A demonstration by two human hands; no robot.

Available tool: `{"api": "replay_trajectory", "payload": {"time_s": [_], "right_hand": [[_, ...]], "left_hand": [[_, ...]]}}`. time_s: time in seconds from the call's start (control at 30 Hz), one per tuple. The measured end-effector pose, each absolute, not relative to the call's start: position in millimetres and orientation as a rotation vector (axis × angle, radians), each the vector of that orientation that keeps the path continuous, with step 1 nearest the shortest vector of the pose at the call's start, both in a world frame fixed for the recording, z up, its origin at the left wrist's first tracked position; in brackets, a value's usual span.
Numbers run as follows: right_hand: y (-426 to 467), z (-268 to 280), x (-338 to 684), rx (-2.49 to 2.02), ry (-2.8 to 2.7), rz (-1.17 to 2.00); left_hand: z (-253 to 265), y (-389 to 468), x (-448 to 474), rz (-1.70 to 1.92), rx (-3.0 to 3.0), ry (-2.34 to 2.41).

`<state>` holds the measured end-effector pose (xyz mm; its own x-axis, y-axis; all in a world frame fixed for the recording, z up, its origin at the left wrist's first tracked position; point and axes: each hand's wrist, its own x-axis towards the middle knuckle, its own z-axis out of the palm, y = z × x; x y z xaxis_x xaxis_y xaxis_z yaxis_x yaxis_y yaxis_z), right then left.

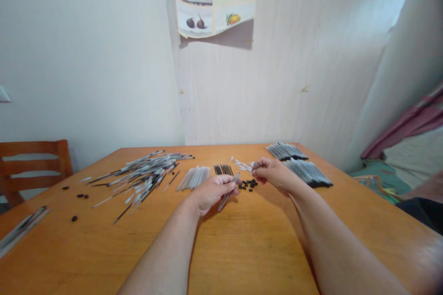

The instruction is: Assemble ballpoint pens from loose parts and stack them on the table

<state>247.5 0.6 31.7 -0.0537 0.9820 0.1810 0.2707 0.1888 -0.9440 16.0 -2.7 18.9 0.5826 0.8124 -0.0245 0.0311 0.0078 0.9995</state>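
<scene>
A translucent pen barrel (224, 200) slants through the closed fingers of my left hand (215, 190), its lower end pointing toward me. My right hand (268, 173) is pinched at the edge of a few small white pen pieces (242, 164); whether one of them is between the fingertips is unclear. Small black plugs (247, 185) lie scattered between both hands. Just beyond my left hand is a row of thin dark refills (223, 169). To its left, clear empty barrels (194, 178) lie side by side.
A loose heap of refills and pen parts (148, 175) spreads over the table's left. Two stacks of pens with black ends (306, 173) lie at the right. Several black bits (74, 218) sit near the left edge, by a wooden chair (34, 150). A wall stands behind the table.
</scene>
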Motion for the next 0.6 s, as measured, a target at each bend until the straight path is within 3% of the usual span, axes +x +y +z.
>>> {"api": "replay_trajectory", "payload": {"time_s": [0.17,0.6], "right_hand": [[-10.3,40.8,231.3,-1.052,-1.501,1.137],[-13.0,41.8,223.1,-1.088,-1.633,1.026]], "left_hand": [[22.3,-8.6,18.2,0.720,1.482,0.767],[21.7,-8.8,17.9,0.705,1.494,0.764]]}}
